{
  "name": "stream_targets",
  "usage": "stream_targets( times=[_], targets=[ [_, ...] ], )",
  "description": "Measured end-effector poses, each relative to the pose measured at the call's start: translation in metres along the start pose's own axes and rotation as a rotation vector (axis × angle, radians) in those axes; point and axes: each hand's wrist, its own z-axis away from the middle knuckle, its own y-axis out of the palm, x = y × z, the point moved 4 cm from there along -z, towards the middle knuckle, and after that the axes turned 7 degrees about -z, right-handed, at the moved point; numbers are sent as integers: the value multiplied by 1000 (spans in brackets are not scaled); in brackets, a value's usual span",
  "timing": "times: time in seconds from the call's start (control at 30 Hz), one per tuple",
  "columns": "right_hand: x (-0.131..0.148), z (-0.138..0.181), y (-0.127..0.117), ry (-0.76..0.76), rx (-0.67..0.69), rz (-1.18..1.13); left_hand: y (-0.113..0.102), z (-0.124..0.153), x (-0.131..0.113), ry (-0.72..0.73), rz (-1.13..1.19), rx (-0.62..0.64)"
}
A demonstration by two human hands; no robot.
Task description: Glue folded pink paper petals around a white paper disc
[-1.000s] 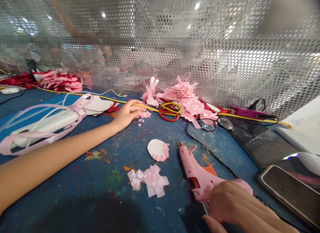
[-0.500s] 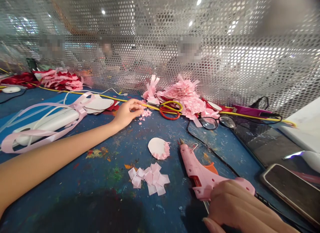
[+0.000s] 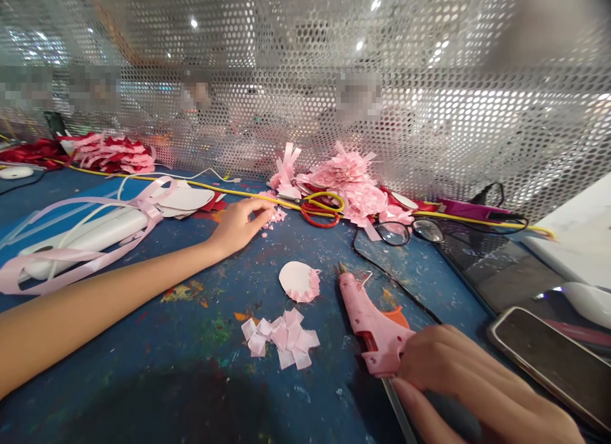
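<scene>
My left hand (image 3: 238,225) reaches out to small pink scraps (image 3: 275,219) in front of the yellow cable, its fingertips and thumb closed together; whatever they hold is hidden. On the right, my right hand (image 3: 472,380) grips the handle end of a pink hot glue gun (image 3: 377,336), which lies on its side with an orange trigger and a clear glue stick at its rear. Between the hands lies a white paper disc (image 3: 294,277) with pink ribbon pieces along its right edge. Nearer me is a small pile of pink ribbon squares (image 3: 286,338).
Scissors (image 3: 319,210) with yellow and red handles rest before a heap of pink ribbon pieces (image 3: 351,180). Eyeglasses (image 3: 394,234) and a phone (image 3: 548,361) are right. Looped pink ribbon (image 3: 81,263) lies left. A perforated metal screen (image 3: 286,43) stands behind.
My right hand has shifted along the glue gun's rear, covering more of it; the glue stick shows more. My left hand has moved only slightly at the scraps. The view has shifted a little.
</scene>
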Motion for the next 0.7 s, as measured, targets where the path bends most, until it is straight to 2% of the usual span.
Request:
stream_targets(
  times=[0.07, 0.13, 0.23, 0.27, 0.33, 0.4, 0.5, 0.6, 0.7],
  targets=[
    [-7, -2, -7, 29, 9, 32, -7, 10, -27, 104, -33, 37],
    [-15, -5, -11, 82, 17, 80, -10, 23, -57, 200, -3, 216],
    [-24, -8, -13, 162, 41, 143, -8, 46, -94, 266, 18, 555],
    [-25, -8, -12, 168, 56, 158, -7, 52, -102, 280, 19, 628],
    [-24, -9, -10, 153, 81, 180, -5, 60, -111, 278, 16, 696],
    [-23, -8, -8, 139, 96, 183, -4, 60, -112, 253, 29, 699],
    [-24, -6, -6, 153, 113, 157, -9, 49, -106, 172, 73, 638],
    [-25, -6, -5, 169, 119, 140, -23, 26, -93, 72, 160, 498],
    [-26, -6, -5, 174, 114, 139, -33, 3, -65, -37, 214, 350]
  ],
)
